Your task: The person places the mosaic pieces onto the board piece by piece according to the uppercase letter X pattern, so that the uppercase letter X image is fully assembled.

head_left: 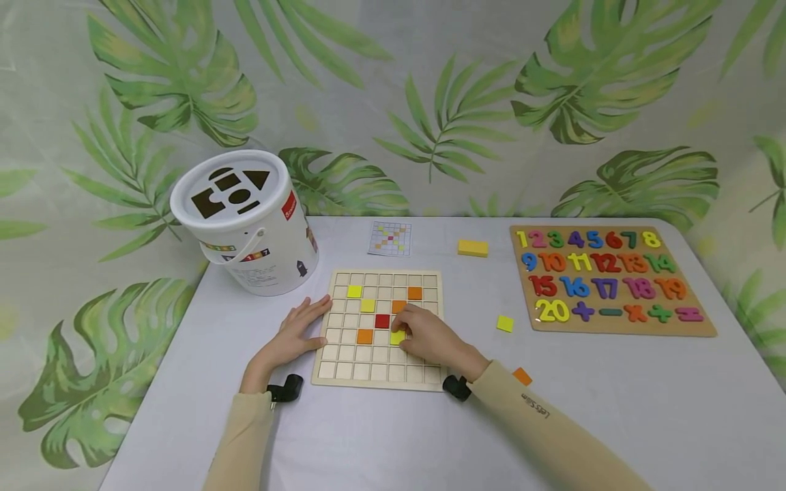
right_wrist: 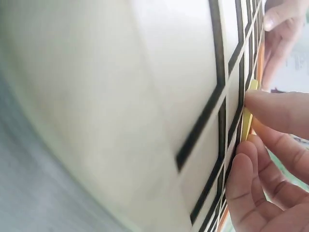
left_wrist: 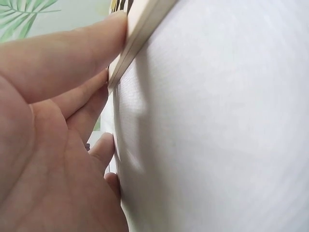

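Right grip pinches yellow tile on grid board; left grip flat (fingers straight) against board edge.

Both my hands are down low, sleeved forearms angled inward.

My left hand lies flat, palm down, fingers straight and spread forward. My right hand arches over, fingers bent, fingertips pressed together in a light grip.
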Demonstrator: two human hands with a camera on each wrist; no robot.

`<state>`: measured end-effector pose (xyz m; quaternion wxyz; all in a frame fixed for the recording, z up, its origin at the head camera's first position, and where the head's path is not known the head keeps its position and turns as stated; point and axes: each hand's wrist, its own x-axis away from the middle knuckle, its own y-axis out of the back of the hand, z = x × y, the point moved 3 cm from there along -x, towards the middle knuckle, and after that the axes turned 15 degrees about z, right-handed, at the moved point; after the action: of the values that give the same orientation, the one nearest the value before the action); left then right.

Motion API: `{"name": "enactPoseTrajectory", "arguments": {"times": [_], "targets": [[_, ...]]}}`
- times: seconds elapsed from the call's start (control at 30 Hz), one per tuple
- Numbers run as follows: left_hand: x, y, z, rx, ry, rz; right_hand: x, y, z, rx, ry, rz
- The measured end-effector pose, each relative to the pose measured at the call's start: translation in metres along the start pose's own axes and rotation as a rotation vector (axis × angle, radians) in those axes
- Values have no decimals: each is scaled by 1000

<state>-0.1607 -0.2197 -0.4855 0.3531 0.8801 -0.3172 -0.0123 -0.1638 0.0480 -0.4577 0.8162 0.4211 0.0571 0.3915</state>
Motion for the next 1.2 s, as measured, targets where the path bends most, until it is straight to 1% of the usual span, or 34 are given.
{"name": "enactPoseTrajectory", "arguments": {"times": [0.1,0.23,0.33,0.4,0.5,0.6,0.83,0.93,1.03,1.2], "targets": [[0,0,0,1,3,3,1,0,1,-8,-13,9],[0,0,0,4,6,6,3,2,2,-10,-2,23],[0,0,0,6,3,7,8,6,-2,-27,30,10],[-1,0,0,5,1,8,15,11,-7,-67,53,3],[-1,-1,0,0,-1,9,33,22,-15,-113,76,-9],[-1,-1,0,-3,5,10,56,30,-30,-124,77,-22],[1,0,1,-7,14,9,116,39,-72,-130,3,-75],[1,0,0,-7,11,6,138,39,-85,-149,-9,-70],[1,0,-1,2,6,6,156,38,-94,-161,-12,-49],[0,0,0,3,4,6,172,33,-104,-141,-8,-6]]}}
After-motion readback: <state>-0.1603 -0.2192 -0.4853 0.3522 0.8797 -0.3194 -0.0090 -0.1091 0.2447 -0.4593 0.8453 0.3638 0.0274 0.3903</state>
